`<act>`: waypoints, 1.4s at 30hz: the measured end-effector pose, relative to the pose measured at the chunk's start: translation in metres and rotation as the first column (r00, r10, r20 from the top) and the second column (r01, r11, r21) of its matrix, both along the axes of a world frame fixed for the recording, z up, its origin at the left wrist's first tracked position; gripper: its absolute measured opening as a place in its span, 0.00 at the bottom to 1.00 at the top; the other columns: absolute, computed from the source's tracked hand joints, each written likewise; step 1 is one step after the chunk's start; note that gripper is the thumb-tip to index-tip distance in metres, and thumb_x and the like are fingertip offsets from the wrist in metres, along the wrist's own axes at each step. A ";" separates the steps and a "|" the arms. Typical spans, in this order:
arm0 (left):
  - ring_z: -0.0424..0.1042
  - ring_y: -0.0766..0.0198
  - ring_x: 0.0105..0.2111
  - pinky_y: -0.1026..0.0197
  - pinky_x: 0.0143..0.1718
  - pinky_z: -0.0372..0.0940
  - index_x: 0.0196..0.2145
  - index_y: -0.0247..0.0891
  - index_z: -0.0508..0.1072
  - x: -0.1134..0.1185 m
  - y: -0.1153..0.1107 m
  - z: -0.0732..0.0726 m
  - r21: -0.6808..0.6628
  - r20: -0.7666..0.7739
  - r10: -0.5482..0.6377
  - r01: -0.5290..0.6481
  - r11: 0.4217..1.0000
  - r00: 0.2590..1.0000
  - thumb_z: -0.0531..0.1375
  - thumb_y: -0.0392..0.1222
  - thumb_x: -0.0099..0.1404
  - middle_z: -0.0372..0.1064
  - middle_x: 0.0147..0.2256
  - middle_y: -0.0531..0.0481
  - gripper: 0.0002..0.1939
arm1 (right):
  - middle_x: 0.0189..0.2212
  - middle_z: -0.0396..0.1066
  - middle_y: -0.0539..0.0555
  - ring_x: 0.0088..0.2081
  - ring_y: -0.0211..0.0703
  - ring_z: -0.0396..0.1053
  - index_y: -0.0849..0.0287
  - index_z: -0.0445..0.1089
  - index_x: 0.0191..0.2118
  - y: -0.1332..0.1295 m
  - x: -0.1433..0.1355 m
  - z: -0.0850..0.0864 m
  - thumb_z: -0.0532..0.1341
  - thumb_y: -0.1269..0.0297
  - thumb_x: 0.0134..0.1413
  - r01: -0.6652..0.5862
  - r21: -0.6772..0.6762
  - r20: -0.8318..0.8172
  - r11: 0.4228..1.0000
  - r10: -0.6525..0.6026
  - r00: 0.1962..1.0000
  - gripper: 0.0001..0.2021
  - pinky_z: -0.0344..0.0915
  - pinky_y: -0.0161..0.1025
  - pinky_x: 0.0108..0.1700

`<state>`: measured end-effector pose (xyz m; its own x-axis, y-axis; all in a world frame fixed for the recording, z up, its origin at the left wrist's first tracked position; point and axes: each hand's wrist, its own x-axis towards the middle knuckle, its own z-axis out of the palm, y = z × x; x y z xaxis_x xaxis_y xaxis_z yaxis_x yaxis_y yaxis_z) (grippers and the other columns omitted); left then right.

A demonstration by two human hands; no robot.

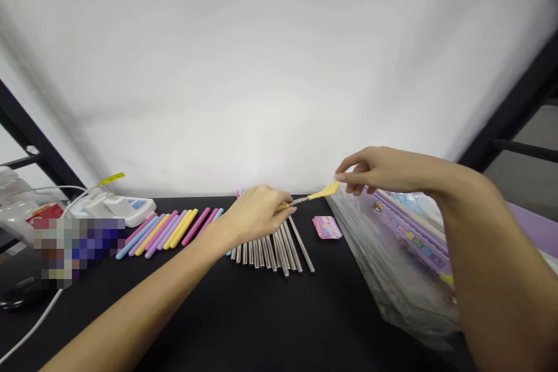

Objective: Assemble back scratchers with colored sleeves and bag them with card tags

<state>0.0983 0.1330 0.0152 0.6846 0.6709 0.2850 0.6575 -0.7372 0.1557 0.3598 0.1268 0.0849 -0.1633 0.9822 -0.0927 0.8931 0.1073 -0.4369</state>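
My left hand (261, 212) is closed around the yellow handle end of a back scratcher (323, 192). A short metal rod runs from that grip to its yellow, hand-shaped head. At the head's tip, the thumb and index finger of my right hand (364, 171) are pinched together; the other fingers curl below. Under my left hand lies a row of thin metal rods (279, 250), partly covered by the hand. Left of them, several pink, blue, purple and yellow handle tubes (168, 231) rest side by side. A small stack of pink printed cards (327, 227) lies below the scratcher's head.
Clear plastic bags (370, 261) with purple printed packaging (414, 232) are piled on the right of the black table (261, 325). A white power strip (135, 209) with plugs and a white cable (35, 331) are on the left. A white backdrop (261, 70) rises behind.
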 end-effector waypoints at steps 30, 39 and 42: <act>0.72 0.59 0.26 0.60 0.26 0.61 0.35 0.39 0.68 0.029 0.006 -0.029 -0.119 0.066 0.007 0.001 0.993 0.998 0.54 0.45 0.68 0.69 0.24 0.49 0.08 | 0.20 0.74 0.58 0.26 0.47 0.73 0.59 0.67 0.12 0.019 0.022 -0.033 0.61 0.71 0.40 0.269 -0.264 0.204 0.926 -0.219 0.954 0.12 0.66 0.40 0.28; 0.76 0.54 0.44 0.50 0.45 0.74 0.43 0.35 0.63 0.028 -0.010 -0.019 -0.660 0.744 0.414 0.483 0.575 0.525 0.60 0.56 0.66 0.71 0.49 0.35 0.21 | 0.32 0.78 0.58 0.36 0.45 0.75 0.61 0.76 0.28 0.007 -0.045 -0.015 0.63 0.64 0.50 -0.081 -0.103 -0.407 0.991 0.032 0.913 0.07 0.73 0.36 0.38; 0.76 0.53 0.46 0.49 0.49 0.72 0.40 0.35 0.62 0.021 -0.008 -0.021 -0.647 0.753 0.431 0.444 0.620 0.497 0.70 0.45 0.56 0.72 0.46 0.37 0.23 | 0.40 0.78 0.58 0.42 0.47 0.75 0.60 0.77 0.35 0.012 -0.063 -0.028 0.64 0.62 0.53 -0.211 -0.128 -0.622 0.969 0.087 0.778 0.08 0.74 0.39 0.44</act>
<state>0.1190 0.1247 -0.0062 0.4251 0.8978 0.1150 -0.1167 -0.0716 0.9906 0.2972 0.1387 0.0566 -0.3890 0.9163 -0.0952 0.4134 0.0813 -0.9069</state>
